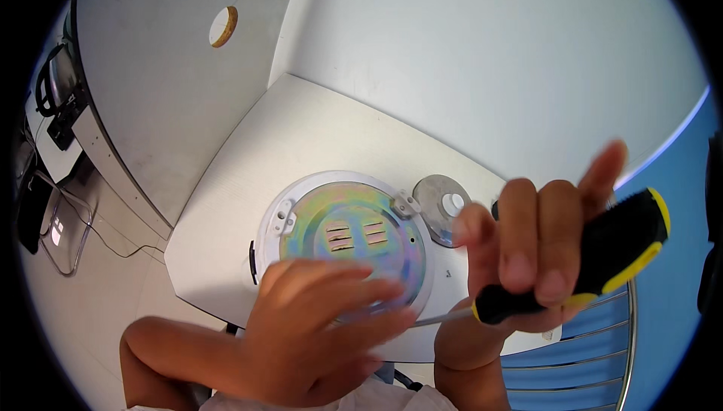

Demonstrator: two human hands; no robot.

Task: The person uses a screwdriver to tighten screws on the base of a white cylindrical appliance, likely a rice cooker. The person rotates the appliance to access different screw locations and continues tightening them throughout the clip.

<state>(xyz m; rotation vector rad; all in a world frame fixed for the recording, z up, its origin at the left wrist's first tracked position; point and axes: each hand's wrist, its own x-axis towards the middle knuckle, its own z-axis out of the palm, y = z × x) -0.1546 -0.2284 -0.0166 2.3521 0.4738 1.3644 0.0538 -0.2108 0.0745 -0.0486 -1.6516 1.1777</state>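
Note:
My right hand [538, 253] is wrapped round the black and yellow handle of a screwdriver [621, 245]. Its thin metal shaft points left toward my left hand [324, 320], whose fingers hide the tip. The left hand is slightly blurred, fingers stretched out and apart, above the near side of a round white appliance [265, 232]. The appliance lies with its shiny, rainbow-tinted metal base up; slots are cut in the middle. Two white brackets sit at its rim, a left bracket [284, 217] and a right bracket [405, 204]. Whether the left fingers touch the shaft, I cannot tell.
A round lid [433, 211] with a white knob lies right of the appliance on the white table [316, 121]. A tiny dark piece [448, 274] lies nearby. Grey and white panels stand behind; a metal rack [580, 366] is at lower right. Far left stands a kettle [62, 72].

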